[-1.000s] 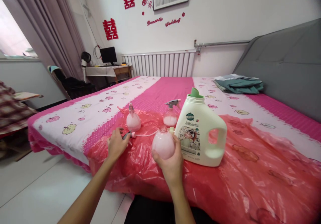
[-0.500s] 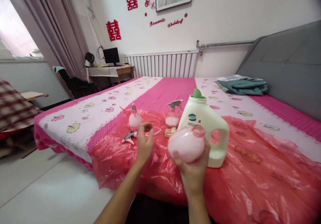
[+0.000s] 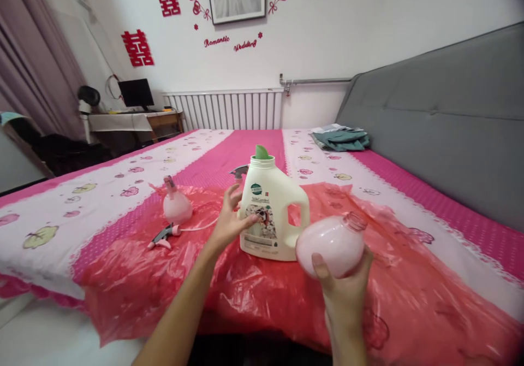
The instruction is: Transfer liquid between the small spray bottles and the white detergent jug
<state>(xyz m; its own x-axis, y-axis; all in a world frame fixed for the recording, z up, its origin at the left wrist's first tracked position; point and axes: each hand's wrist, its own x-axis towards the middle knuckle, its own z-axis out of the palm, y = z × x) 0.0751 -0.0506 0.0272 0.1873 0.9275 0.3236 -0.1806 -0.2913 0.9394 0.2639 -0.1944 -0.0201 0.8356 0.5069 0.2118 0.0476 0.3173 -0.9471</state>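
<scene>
My right hand point(image 3: 343, 287) grips a round pink bottle point(image 3: 331, 243) with no sprayer on it, tilted with its open neck pointing right and up. My left hand point(image 3: 229, 221) rests with spread fingers against the left side of a big white detergent jug point(image 3: 270, 213) that has a green spout. The jug stands upright on a red plastic sheet point(image 3: 409, 295) spread over the bed. A loose trigger sprayer head point(image 3: 164, 237) with its tube lies on the sheet to the left. Another pink spray bottle point(image 3: 176, 205) stands behind it. A third sprayer point(image 3: 239, 171) peeks out behind the jug.
The bed has a pink and white flowered cover point(image 3: 102, 191) and a grey padded headboard point(image 3: 442, 120) on the right. Folded green cloth point(image 3: 341, 139) lies near the far end. A radiator point(image 3: 227, 109) and a desk with a monitor point(image 3: 133, 95) stand by the back wall.
My right hand lifted the pink bottle off the sheet and carried it right of the jug. My left hand left the sprayer head and moved onto the jug. My view swung to the right.
</scene>
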